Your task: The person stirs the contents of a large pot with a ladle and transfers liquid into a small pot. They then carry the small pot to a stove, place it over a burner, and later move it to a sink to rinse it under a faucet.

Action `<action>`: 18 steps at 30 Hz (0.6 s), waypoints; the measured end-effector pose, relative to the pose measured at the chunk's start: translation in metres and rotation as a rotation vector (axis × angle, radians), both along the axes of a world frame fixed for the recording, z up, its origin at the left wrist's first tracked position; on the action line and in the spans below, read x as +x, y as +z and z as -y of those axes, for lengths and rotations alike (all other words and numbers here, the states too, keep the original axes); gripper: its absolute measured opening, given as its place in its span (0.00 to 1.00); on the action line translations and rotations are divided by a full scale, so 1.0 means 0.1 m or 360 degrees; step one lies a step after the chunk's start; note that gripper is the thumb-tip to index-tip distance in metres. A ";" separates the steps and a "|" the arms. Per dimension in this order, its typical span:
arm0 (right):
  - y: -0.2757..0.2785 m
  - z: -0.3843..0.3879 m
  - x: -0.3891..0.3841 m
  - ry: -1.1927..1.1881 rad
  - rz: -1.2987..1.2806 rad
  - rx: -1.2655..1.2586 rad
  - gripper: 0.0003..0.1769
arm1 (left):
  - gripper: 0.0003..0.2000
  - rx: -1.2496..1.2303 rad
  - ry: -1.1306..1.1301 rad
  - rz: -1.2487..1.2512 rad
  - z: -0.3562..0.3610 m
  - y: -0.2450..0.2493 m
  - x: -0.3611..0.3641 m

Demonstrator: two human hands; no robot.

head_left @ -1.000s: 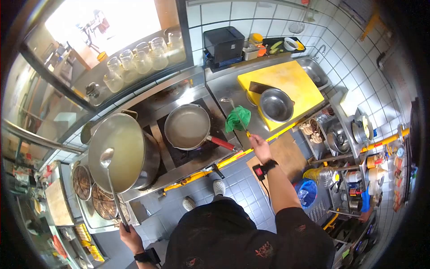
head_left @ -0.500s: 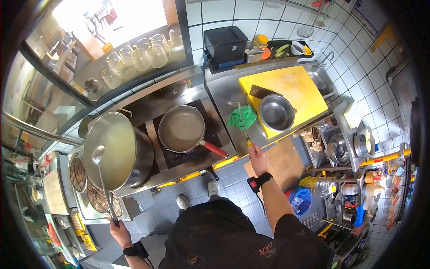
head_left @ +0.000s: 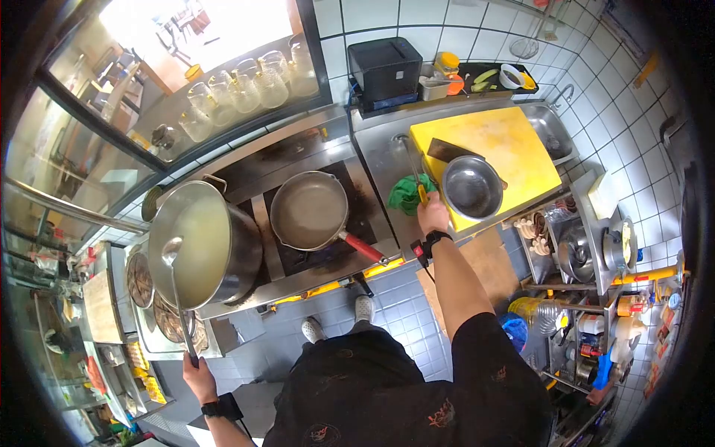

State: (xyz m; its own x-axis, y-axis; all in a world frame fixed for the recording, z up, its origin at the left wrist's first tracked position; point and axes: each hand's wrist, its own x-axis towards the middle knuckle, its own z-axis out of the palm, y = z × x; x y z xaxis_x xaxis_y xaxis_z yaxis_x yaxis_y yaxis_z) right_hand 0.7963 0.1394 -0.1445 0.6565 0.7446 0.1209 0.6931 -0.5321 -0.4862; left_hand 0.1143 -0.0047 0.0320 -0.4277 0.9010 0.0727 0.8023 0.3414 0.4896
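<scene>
My left hand (head_left: 199,381) is closed around the handle end of a long metal ladle (head_left: 172,249). The ladle's bowl lies over the big stockpot (head_left: 244,261), which holds a pale cloudy liquid. In my right hand (head_left: 434,215) is the yellow handle of a smaller ladle (head_left: 422,194). That ladle stretches away over a crumpled green cloth (head_left: 407,196) on the steel counter, its bowl at the far end. Just right of this hand, a steel bowl (head_left: 472,188) rests on a yellow cutting board (head_left: 514,141), partly over a dark cleaver blade (head_left: 445,151).
A frying pan (head_left: 309,211) sits on the middle burner, its red handle (head_left: 363,248) jutting past the stove's front edge. Glass pitchers (head_left: 246,94) line the window ledge. Behind the counter stands a black box (head_left: 385,68). A sink (head_left: 550,132) is at the far right.
My right hand has pushed forward with the yellow-handled ladle, whose bowl now lies farther back on the counter. The left hand's hold is unchanged. The whole view has shifted slightly.
</scene>
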 end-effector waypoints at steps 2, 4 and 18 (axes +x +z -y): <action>-0.02 -0.03 -0.01 0.0000 0.0012 -0.0049 0.21 | 0.19 -0.0072 0.0026 -0.0024 -0.03 0.11 0.08; -0.09 0.01 0.00 -0.0003 -0.0003 -0.0098 0.26 | 0.20 -0.0135 0.0035 0.0004 -0.02 0.12 0.03; 0.15 1.24 -0.25 0.0148 0.0006 0.0122 0.42 | 0.24 0.0218 -0.0133 -0.0265 -0.29 0.19 0.06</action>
State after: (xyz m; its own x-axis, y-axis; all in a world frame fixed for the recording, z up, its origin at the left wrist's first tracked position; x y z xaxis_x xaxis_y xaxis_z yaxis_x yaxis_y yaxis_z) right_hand 0.7715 0.0149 -0.1296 0.5846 0.7907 0.1819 0.7395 -0.4271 -0.5203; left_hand 0.1204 0.0241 0.0507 -0.3241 0.9095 0.2603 0.8986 0.2100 0.3853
